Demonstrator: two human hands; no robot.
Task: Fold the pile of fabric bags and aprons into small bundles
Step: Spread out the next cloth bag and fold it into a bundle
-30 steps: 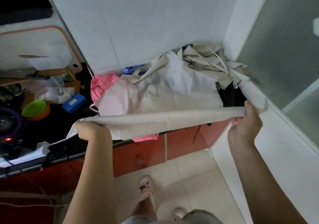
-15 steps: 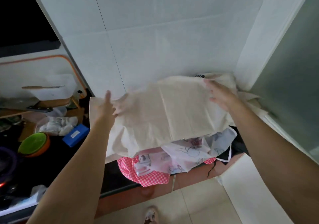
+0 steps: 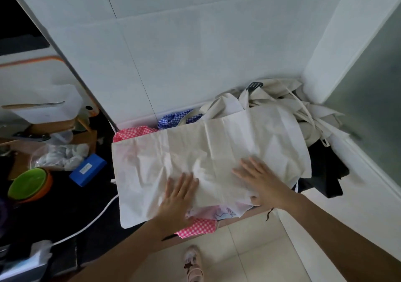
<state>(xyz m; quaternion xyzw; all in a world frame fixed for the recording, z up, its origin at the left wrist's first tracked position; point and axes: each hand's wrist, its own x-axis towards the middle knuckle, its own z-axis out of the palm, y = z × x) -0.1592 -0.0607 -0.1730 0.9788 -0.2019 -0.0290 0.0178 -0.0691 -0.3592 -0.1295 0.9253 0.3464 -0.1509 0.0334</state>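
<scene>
Centre: I see a creased cream bag [image 3: 217, 151] spread flat over pink checked cloth [image 3: 196, 227]; crumpled cream bags [image 3: 280, 99] are heaped behind it, right of centre.

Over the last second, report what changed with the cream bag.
The cream bag, gripped and stretched in midair, was laid flat over the pile. The left hand and right hand let go and press on it, fingers straight. Green bowl, blue box unchanged.

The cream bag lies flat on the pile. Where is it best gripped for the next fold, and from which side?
Probably the cream bag by its left short edge, both corners, from the left: that edge lies free over the dark counter, while the right end rests among other bags.
</scene>
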